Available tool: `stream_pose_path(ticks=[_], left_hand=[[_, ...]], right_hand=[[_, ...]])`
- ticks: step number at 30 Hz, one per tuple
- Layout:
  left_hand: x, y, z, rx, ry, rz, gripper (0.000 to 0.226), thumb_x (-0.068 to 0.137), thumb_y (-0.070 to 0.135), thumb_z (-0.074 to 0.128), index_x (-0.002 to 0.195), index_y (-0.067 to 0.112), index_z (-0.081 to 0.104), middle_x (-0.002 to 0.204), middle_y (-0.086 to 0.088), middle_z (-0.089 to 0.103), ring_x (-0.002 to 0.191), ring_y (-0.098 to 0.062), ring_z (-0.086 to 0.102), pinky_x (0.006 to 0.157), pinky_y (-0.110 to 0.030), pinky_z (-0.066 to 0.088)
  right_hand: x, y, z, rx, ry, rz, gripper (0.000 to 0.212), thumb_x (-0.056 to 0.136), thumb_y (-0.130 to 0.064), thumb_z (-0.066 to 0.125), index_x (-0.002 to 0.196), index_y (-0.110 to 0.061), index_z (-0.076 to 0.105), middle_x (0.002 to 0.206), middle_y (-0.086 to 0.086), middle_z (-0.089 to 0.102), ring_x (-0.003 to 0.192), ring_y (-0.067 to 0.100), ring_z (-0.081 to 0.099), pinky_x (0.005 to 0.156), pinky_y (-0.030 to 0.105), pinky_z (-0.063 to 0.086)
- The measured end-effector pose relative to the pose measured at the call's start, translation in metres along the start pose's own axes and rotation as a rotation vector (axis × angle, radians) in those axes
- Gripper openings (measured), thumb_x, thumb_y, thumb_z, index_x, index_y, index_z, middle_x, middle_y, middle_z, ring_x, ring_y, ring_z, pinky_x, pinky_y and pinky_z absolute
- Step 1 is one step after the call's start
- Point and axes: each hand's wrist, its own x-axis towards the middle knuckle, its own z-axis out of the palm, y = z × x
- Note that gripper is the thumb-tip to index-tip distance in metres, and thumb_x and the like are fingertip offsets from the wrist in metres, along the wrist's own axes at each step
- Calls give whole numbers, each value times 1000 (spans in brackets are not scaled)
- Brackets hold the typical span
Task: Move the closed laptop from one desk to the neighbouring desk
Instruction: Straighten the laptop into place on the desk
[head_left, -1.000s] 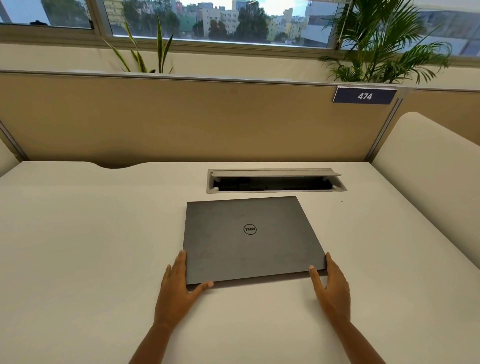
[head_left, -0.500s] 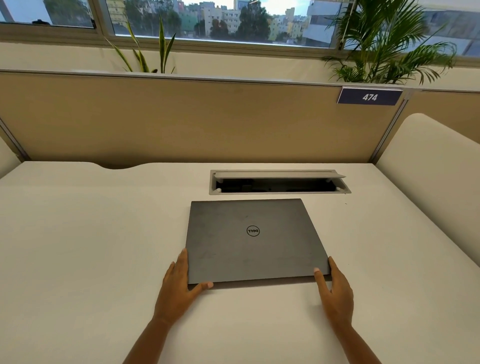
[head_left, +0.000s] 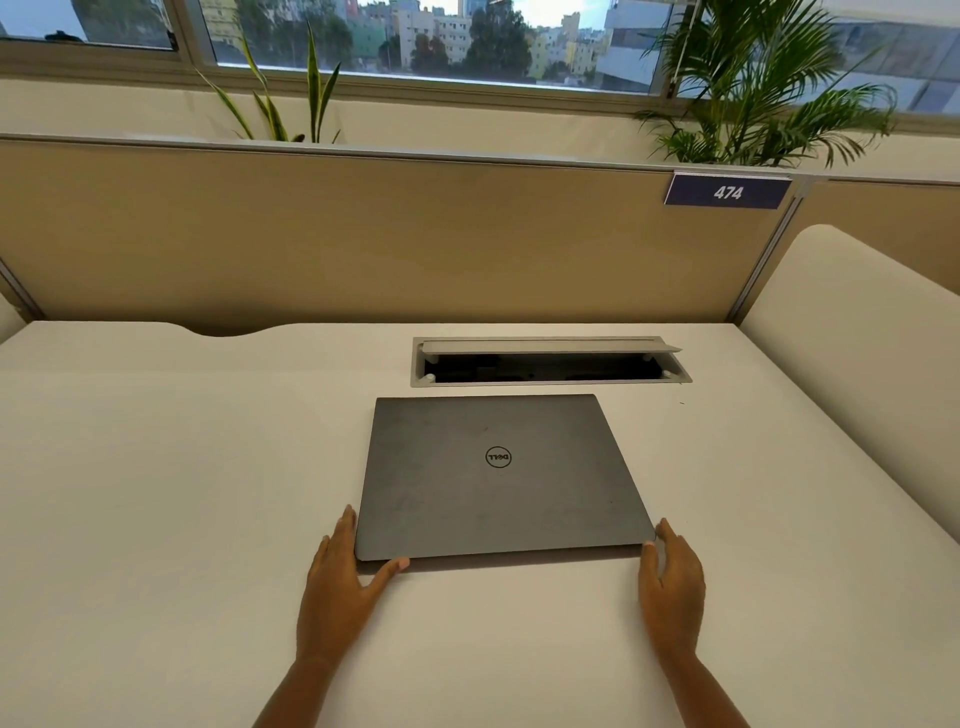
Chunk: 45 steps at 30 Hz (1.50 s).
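Observation:
The closed dark grey laptop (head_left: 498, 478) lies flat on the white desk (head_left: 156, 493), logo up, its far edge just short of the cable hatch. My left hand (head_left: 337, 587) clasps its near left corner, with the fingers along the left side and the thumb at the front edge. At the near right corner, my right hand (head_left: 672, 587) has its thumb at the front edge and its fingers against the right side. A thin shadow runs under the laptop's near edge.
An open cable hatch (head_left: 550, 361) is sunk into the desk behind the laptop. A tan partition (head_left: 363, 234) with a "474" sign (head_left: 727, 191) closes the back. A rounded white divider (head_left: 857, 364) stands on the right, and another desk lies beyond it.
My right hand has slid slightly outward to the laptop's near right corner. My left hand and the laptop have stayed where they were.

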Motion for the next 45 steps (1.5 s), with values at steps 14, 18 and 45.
stream_pose_path(ticks=[14,18,45], left_hand=[[-7,-9,0,-61,73,-49,56,87,27,60,138,16,41,147,-6,43,140,-26,31,112,-46,33],[-5,-9,0,-21,82,-16,53,87,24,60,136,15,44,143,-9,48,137,-28,36,111,-46,35],[-7,28,18,330,21,258,118,62,83,-14,143,7,27,155,-12,26,144,-26,23,118,-39,19]], right_hand=[[-1,0,-3,-36,53,-76,29,84,1,59,113,5,62,112,24,66,111,42,54,97,53,44],[1,0,-2,-59,64,-78,27,84,2,59,110,3,64,110,22,68,108,42,55,94,53,45],[-11,-24,18,-368,-144,-348,47,92,-18,49,136,-6,40,143,15,44,136,31,36,112,50,24]])
